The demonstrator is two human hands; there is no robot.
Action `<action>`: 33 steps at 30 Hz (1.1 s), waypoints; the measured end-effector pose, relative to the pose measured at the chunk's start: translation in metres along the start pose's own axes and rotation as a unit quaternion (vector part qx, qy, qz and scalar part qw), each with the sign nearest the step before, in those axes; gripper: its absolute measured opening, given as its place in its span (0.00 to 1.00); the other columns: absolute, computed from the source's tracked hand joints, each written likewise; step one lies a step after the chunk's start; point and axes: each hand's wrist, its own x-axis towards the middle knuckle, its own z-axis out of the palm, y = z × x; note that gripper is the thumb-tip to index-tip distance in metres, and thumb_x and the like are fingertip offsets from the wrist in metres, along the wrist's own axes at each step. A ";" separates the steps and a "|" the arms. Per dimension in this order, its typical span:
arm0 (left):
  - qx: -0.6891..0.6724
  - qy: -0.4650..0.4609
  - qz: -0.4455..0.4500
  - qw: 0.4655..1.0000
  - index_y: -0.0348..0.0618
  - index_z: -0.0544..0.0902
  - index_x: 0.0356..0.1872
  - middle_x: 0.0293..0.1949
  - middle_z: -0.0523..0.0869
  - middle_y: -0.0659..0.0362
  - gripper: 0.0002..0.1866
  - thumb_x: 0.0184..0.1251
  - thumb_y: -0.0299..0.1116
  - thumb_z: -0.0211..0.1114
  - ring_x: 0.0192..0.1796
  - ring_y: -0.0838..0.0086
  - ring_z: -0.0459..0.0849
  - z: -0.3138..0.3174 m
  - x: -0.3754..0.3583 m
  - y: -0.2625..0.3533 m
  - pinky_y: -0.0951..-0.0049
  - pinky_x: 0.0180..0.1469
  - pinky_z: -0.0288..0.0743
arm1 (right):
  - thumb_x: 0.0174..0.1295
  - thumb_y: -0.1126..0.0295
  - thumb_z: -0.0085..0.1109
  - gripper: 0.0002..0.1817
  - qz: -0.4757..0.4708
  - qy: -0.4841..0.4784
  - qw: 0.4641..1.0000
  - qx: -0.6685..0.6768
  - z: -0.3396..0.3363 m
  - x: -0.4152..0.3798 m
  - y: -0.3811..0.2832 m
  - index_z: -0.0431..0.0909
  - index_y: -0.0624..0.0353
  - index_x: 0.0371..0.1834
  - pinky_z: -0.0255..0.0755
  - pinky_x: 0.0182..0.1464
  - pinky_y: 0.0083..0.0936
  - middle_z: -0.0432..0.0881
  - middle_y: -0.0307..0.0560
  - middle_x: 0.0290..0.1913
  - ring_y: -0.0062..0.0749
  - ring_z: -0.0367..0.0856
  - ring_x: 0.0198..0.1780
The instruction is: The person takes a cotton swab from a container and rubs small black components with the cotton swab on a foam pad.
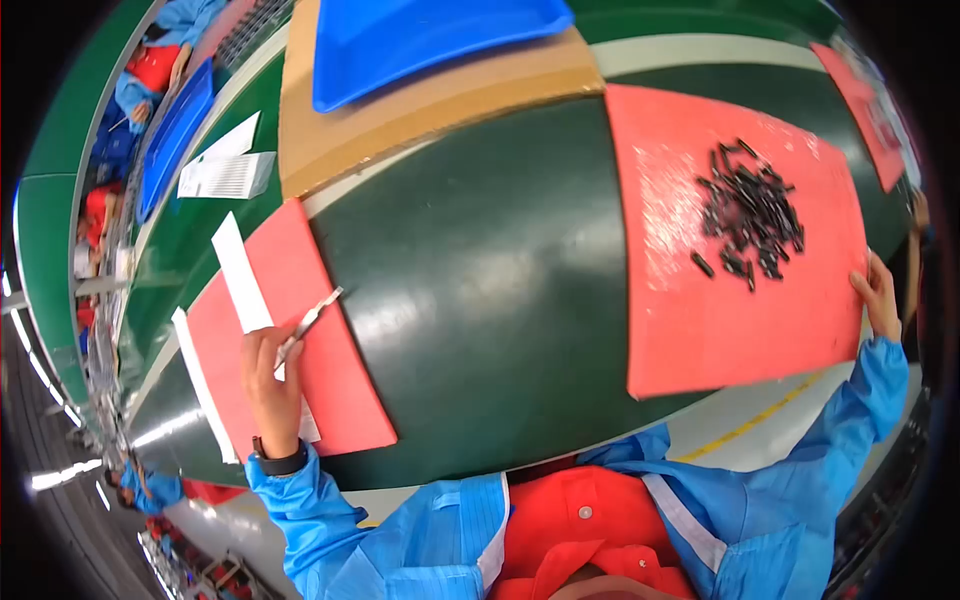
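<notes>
My left hand (270,385) is closed round a slim silver hand tool (312,322), its narrow tip pointing up and to the right. It hovers over or rests on the left pink sheet (345,400), beside a white paper strip (240,270); contact cannot be made out. On the right, a larger pink sheet (680,340) bears a heap of small black cylindrical pieces (750,210). One black piece (702,264) lies a little apart from the heap. My right hand (880,295) grips the right edge of that sheet, its fingers partly hidden.
A blue tray (430,50) stands on brown cardboard (440,118) at the back of the green table (480,280). Printed paper (225,175) lies to the back left. Co-workers (150,75) sit along the far left, near another blue tray (178,140). Another pink sheet (862,115) is at far right.
</notes>
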 end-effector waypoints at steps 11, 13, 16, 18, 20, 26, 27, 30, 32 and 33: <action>-0.037 0.133 -0.018 0.990 0.35 0.80 0.37 0.35 0.80 0.54 0.06 0.59 0.21 0.62 0.33 0.66 0.79 -0.007 -0.052 -0.049 0.70 0.37 0.72 | 0.60 0.74 0.59 0.19 -0.046 -0.004 0.999 0.014 0.061 -0.056 -0.019 0.73 0.68 0.55 0.71 0.49 0.22 0.81 0.40 0.45 0.21 0.78 0.45; -0.037 0.134 -0.025 0.990 0.35 0.80 0.38 0.36 0.80 0.53 0.07 0.59 0.22 0.62 0.36 0.64 0.79 -0.007 -0.050 -0.060 0.69 0.39 0.72 | 0.59 0.73 0.60 0.18 -0.064 -0.003 0.998 0.028 0.089 -0.043 -0.033 0.75 0.68 0.52 0.72 0.48 0.23 0.82 0.40 0.43 0.22 0.79 0.43; -0.017 0.140 -0.008 0.990 0.36 0.80 0.40 0.38 0.80 0.52 0.08 0.59 0.23 0.63 0.39 0.62 0.80 -0.004 -0.053 -0.058 0.68 0.43 0.73 | 0.59 0.72 0.61 0.17 -0.013 0.019 0.999 -0.046 0.109 -0.040 -0.067 0.76 0.70 0.49 0.73 0.45 0.24 0.83 0.41 0.40 0.23 0.80 0.41; 0.042 0.183 0.026 0.982 0.36 0.80 0.43 0.41 0.81 0.51 0.11 0.59 0.23 0.63 0.44 0.59 0.80 -0.005 -0.053 -0.052 0.66 0.47 0.73 | 0.60 0.70 0.62 0.17 0.035 0.033 0.995 -0.085 0.123 -0.052 -0.095 0.77 0.70 0.48 0.74 0.43 0.23 0.83 0.42 0.39 0.24 0.80 0.39; 0.017 0.164 0.056 0.985 0.36 0.80 0.44 0.43 0.81 0.50 0.12 0.58 0.24 0.64 0.46 0.58 0.80 -0.021 -0.048 -0.025 0.64 0.48 0.73 | 0.60 0.70 0.62 0.17 0.032 0.020 0.997 -0.073 0.133 -0.053 -0.107 0.77 0.70 0.48 0.74 0.43 0.23 0.83 0.42 0.39 0.24 0.80 0.39; -0.092 -0.027 0.193 0.977 0.37 0.79 0.45 0.47 0.80 0.48 0.14 0.57 0.26 0.66 0.50 0.53 0.79 -0.063 -0.035 0.078 0.61 0.51 0.73 | 0.59 0.68 0.63 0.17 -0.042 -0.012 0.998 -0.055 0.145 -0.053 -0.135 0.78 0.70 0.46 0.73 0.40 0.23 0.83 0.42 0.36 0.23 0.80 0.37; -0.101 -0.044 0.208 0.972 0.37 0.79 0.45 0.47 0.81 0.48 0.15 0.56 0.26 0.66 0.50 0.53 0.79 -0.063 -0.026 0.089 0.61 0.50 0.73 | 0.59 0.68 0.63 0.17 -0.053 -0.015 0.997 -0.052 0.150 -0.053 -0.142 0.78 0.70 0.46 0.73 0.40 0.23 0.83 0.42 0.36 0.23 0.80 0.37; -0.092 -0.037 0.214 0.972 0.36 0.80 0.45 0.47 0.81 0.49 0.15 0.55 0.26 0.66 0.50 0.53 0.80 -0.050 -0.002 0.114 0.61 0.50 0.73 | 0.59 0.67 0.64 0.15 -0.094 0.012 0.989 -0.115 0.145 -0.055 -0.144 0.79 0.69 0.42 0.73 0.38 0.23 0.82 0.41 0.35 0.21 0.79 0.36; -0.084 -0.027 0.199 0.976 0.36 0.80 0.45 0.46 0.81 0.49 0.15 0.55 0.26 0.66 0.49 0.54 0.80 -0.044 0.010 0.131 0.61 0.50 0.73 | 0.56 0.61 0.65 0.18 -0.157 0.067 0.978 -0.117 0.146 -0.047 -0.130 0.80 0.69 0.35 0.72 0.34 0.30 0.82 0.50 0.27 0.32 0.80 0.29; -0.096 -0.054 0.177 0.978 0.36 0.80 0.47 0.48 0.81 0.48 0.16 0.56 0.27 0.65 0.51 0.53 0.79 -0.045 0.016 0.144 0.61 0.51 0.73 | 0.56 0.61 0.65 0.18 -0.162 0.068 0.977 -0.118 0.138 -0.051 -0.135 0.80 0.69 0.35 0.72 0.34 0.30 0.82 0.50 0.27 0.32 0.80 0.29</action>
